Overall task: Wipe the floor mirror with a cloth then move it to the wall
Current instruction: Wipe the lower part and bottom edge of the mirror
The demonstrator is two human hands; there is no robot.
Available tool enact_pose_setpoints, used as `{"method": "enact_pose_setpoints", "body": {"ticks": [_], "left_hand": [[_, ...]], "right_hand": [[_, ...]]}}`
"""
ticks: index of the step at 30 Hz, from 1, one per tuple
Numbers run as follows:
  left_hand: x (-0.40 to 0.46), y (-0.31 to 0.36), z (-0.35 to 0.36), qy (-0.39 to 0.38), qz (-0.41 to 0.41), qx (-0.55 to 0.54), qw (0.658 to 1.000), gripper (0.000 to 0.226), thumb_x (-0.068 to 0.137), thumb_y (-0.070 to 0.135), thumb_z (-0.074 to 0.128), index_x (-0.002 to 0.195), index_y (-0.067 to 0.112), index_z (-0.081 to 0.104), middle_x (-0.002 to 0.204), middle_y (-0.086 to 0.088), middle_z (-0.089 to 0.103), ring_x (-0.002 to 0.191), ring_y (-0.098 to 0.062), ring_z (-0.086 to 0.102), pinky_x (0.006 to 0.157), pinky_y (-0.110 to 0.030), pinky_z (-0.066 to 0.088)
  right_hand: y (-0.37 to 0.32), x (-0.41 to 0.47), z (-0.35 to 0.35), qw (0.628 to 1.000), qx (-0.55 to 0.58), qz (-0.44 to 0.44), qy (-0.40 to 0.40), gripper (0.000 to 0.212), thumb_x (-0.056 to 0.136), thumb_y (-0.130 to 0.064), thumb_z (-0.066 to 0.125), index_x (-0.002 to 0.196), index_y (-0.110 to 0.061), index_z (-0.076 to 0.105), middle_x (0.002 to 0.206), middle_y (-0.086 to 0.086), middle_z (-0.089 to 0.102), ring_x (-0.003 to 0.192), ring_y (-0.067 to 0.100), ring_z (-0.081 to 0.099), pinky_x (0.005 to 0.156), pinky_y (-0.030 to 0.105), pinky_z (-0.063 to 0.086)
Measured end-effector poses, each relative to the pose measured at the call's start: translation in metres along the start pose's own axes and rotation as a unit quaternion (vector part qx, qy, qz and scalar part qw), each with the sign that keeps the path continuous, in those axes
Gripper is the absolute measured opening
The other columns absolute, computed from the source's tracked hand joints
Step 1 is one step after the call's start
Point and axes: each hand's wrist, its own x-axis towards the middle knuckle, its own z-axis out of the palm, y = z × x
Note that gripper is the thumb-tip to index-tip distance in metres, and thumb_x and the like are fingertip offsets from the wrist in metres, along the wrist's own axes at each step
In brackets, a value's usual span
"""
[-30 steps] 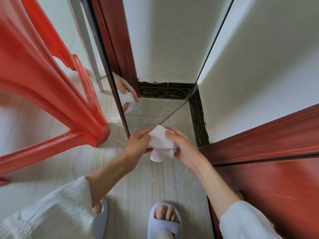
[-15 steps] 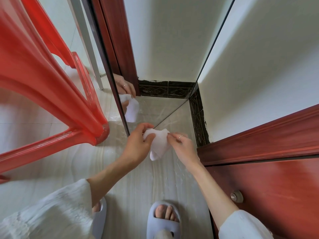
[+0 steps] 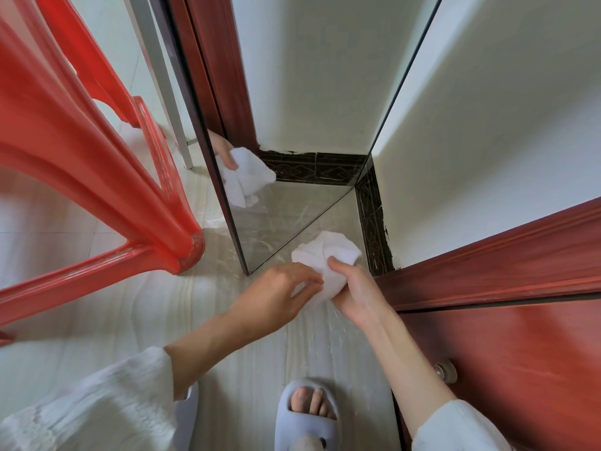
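Both hands (image 3: 320, 289) bunching cloth (image 3: 325, 255), fingers hidden

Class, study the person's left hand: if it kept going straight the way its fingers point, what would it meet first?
The left hand points right, toward the white cloth, which its fingertips already seem to touch. Just beyond is the right hand gripping that cloth. Depth is hard to judge.

A home – tiled floor (image 3: 97, 320), red wooden door (image 3: 520, 369), plastic chair (image 3: 81, 151), slippered foot (image 3: 309, 415).
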Motion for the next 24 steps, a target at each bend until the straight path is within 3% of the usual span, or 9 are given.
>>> {"method": "enact_pose_setpoints", "body": {"ticks": [3,7,10,13,17,19,21,24], "left_hand": [[0.002,-0.008,-0.001,0.012,-0.016,0.054,0.998,0.036,0.083,0.035,0.058,0.113,0.017,0.059,0.115,0.002,0.060,0.107,-0.017,0.054,0.094,-0.034,0.043],[0.001,-0.009,-0.001,0.002,-0.047,0.120,0.992,0.075,0.075,0.042,0.068,0.137,0.023,0.032,0.144,0.005,0.030,0.132,-0.015,0.028,0.107,-0.031,0.023],[0.000,-0.010,0.000,-0.021,-0.049,0.163,0.985,0.087,0.072,0.043,0.069,0.142,0.024,0.021,0.151,0.006,0.018,0.138,-0.016,0.015,0.110,-0.033,0.017],[0.000,-0.014,0.000,0.002,-0.062,0.117,0.991,0.077,0.071,0.036,0.072,0.136,0.024,0.033,0.134,0.007,0.041,0.126,-0.015,0.034,0.102,-0.028,0.025],[0.003,-0.016,0.000,0.019,-0.142,0.010,0.990,0.050,0.068,0.034,0.076,0.111,0.022,0.052,0.097,0.008,0.058,0.090,-0.016,0.053,0.081,-0.029,0.043],[0.004,-0.015,-0.003,0.027,-0.198,-0.042,0.979,0.032,0.073,0.028,0.073,0.097,0.017,0.055,0.082,0.004,0.058,0.074,-0.016,0.053,0.064,-0.024,0.042],[0.006,-0.015,-0.005,0.042,-0.218,-0.070,0.973,0.020,0.078,0.023,0.069,0.088,0.017,0.053,0.073,0.005,0.055,0.065,-0.010,0.050,0.053,-0.015,0.036],[0.008,-0.012,-0.010,0.049,-0.246,-0.190,0.949,0.018,0.081,0.019,0.066,0.094,0.016,0.054,0.077,0.007,0.059,0.069,-0.006,0.055,0.057,-0.009,0.040]], "right_hand": [[-0.002,-0.002,0.002,0.998,-0.048,-0.027,0.007,0.025,0.095,-0.004,0.042,0.117,0.000,0.054,0.110,0.018,0.064,0.094,0.025,0.064,0.082,0.035,0.053],[0.002,-0.005,0.005,0.994,-0.108,-0.023,0.018,0.028,0.098,-0.017,0.042,0.118,-0.001,0.055,0.105,0.016,0.066,0.094,0.025,0.065,0.086,0.038,0.051],[0.005,-0.006,0.012,0.990,-0.138,-0.003,0.017,0.032,0.096,-0.026,0.047,0.110,0.000,0.061,0.102,0.018,0.067,0.090,0.026,0.066,0.086,0.040,0.051],[0.005,-0.007,0.018,0.990,-0.139,0.000,0.012,0.029,0.095,-0.022,0.049,0.102,0.003,0.063,0.094,0.018,0.067,0.087,0.026,0.065,0.091,0.042,0.048],[0.001,-0.006,0.013,0.995,-0.100,-0.022,0.015,0.013,0.092,-0.014,0.053,0.085,-0.003,0.056,0.077,0.012,0.063,0.072,0.020,0.063,0.073,0.035,0.051],[0.000,-0.003,0.006,0.991,-0.108,-0.068,0.029,0.015,0.091,-0.015,0.055,0.077,-0.011,0.053,0.071,0.004,0.063,0.068,0.013,0.062,0.065,0.026,0.051],[-0.001,0.002,-0.002,0.984,-0.152,-0.093,0.019,0.011,0.090,-0.025,0.058,0.089,-0.014,0.058,0.090,0.000,0.063,0.086,0.009,0.060,0.069,0.023,0.048],[-0.004,0.002,-0.007,0.982,-0.171,-0.031,-0.071,0.060,0.078,-0.045,0.065,0.126,-0.011,0.052,0.120,0.005,0.058,0.107,0.016,0.056,0.083,0.025,0.048]]}}
